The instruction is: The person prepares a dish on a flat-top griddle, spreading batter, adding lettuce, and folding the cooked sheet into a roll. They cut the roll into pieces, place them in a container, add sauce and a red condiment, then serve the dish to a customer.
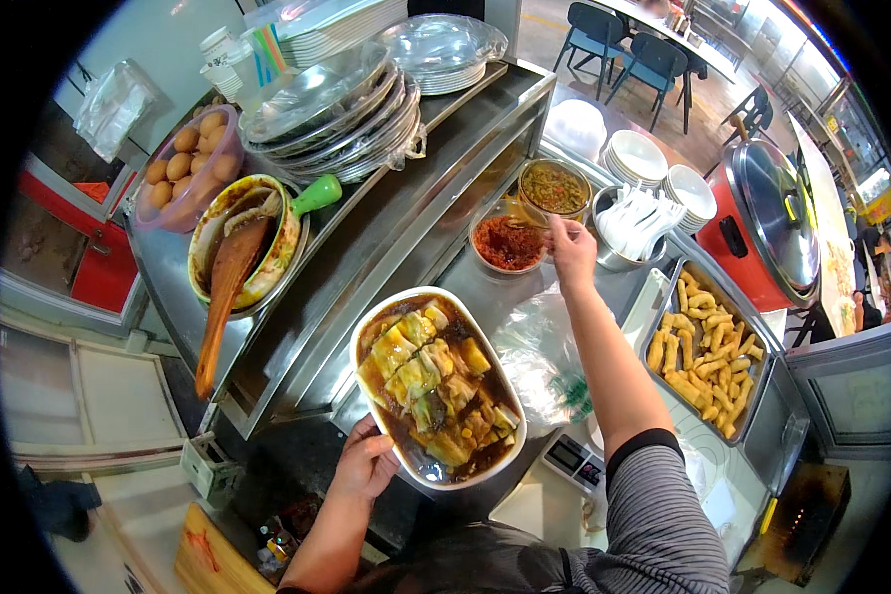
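Note:
My left hand (369,457) grips the lower left rim of a white oval dish (514,451), its thumb over the edge. Folded pieces of food (434,371) lie in brown sauce in this dish. My right hand (570,251) pinches the handle of a spoon (532,223), whose end reaches over a clear bowl of red chili paste (506,243). Whether the spoon's tip is in the paste is hard to tell. Just behind stands a round container of chopped green relish (555,187). A clear plastic bag (538,349) lies below my right hand.
Fried dough pieces (705,349) fill a metal tray at right, near a red cooker (757,223). White plastic spoons (638,219) stand in a metal pot. At left are a sauce-stained pot (289,230) with a wooden spatula (230,289), a basket of eggs (185,163) and stacked plates (327,111).

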`<state>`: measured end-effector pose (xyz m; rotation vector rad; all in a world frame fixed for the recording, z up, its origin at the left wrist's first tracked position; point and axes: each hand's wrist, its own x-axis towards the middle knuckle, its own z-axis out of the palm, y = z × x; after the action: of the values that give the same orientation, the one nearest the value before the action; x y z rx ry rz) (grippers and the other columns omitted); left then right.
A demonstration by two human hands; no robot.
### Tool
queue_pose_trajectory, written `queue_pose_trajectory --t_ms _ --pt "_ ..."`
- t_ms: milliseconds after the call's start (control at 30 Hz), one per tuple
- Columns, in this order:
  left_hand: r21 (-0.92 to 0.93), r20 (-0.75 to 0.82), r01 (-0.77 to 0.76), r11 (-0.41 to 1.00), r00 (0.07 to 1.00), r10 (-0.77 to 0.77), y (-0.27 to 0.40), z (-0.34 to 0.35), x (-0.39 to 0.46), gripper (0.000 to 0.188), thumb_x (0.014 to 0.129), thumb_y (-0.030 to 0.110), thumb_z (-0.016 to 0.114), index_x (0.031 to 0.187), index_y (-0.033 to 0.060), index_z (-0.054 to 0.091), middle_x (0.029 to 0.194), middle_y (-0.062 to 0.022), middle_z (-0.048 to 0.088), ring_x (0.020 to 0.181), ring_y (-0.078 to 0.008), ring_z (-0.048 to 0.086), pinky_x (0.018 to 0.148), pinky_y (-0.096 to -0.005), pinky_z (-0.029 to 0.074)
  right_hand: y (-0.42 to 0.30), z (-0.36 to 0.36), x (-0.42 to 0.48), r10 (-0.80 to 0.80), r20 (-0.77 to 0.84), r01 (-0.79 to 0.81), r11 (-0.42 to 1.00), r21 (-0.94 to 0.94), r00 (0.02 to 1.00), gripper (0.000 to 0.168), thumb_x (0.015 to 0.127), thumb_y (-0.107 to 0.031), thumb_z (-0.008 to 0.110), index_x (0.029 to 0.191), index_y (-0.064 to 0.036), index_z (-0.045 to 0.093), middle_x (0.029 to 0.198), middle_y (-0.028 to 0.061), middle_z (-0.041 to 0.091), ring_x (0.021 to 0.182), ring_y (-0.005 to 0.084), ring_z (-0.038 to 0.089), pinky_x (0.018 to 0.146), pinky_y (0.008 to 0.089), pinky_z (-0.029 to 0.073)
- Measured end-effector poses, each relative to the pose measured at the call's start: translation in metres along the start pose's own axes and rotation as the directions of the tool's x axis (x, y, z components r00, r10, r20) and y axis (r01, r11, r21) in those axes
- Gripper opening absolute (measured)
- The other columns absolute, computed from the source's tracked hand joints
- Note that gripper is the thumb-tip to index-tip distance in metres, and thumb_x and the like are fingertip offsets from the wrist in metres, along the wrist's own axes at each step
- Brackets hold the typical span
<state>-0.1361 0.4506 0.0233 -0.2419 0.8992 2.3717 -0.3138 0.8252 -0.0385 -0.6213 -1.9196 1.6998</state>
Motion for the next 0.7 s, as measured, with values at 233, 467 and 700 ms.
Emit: queue_pose_trajectory --t_ms 233,467,700 --pt "-0.003 0.001 -0.041 0.999 0.999 0.041 0.004 0.003 0.010 0.047 0.073 0.000 0.055 0.119 -0.0058 0.050 0.117 -0.0184 0.057 0.108 -0.0281 0.057 0.096 -0.0417 0.044 -0.021 -0.006 -0.012 -0.162 0.149 0.202 0.928 -0.312 0.975 0.030 0.092 -0.024 0.051 0.097 0.004 0.061 0.075 0.0098 0.066 0.065 0.0136 0.062 0.062 0.0260 0.049" --pt "-0.011 0.012 -0.039 0.999 0.999 0.040 0.005 0.006 0.013 0.045 0.073 0.000 0.056 0.118 -0.0054 0.051 0.117 -0.0176 0.057 0.107 -0.0274 0.057 0.096 -0.0401 0.044 -0.025 0.003 -0.025 -0.032 0.221 0.072 0.982 -0.174 0.975 0.030 0.089 -0.021 0.051 0.095 0.006 0.063 0.075 0.0150 0.067 0.070 0.0206 0.066 0.069 0.0303 0.050" --pt "0.000 -0.002 -0.039 0.999 0.999 0.039 0.004 0.004 0.012 0.045 0.074 -0.001 0.055 0.118 -0.0053 0.051 0.116 -0.0176 0.058 0.106 -0.0268 0.058 0.095 -0.0388 0.045 -0.015 -0.004 -0.031 -0.125 0.272 0.174 0.971 -0.163 0.954 0.026 0.090 -0.021 0.054 0.099 0.001 0.064 0.080 0.0137 0.067 0.068 0.0172 0.064 0.065 0.0275 0.049"
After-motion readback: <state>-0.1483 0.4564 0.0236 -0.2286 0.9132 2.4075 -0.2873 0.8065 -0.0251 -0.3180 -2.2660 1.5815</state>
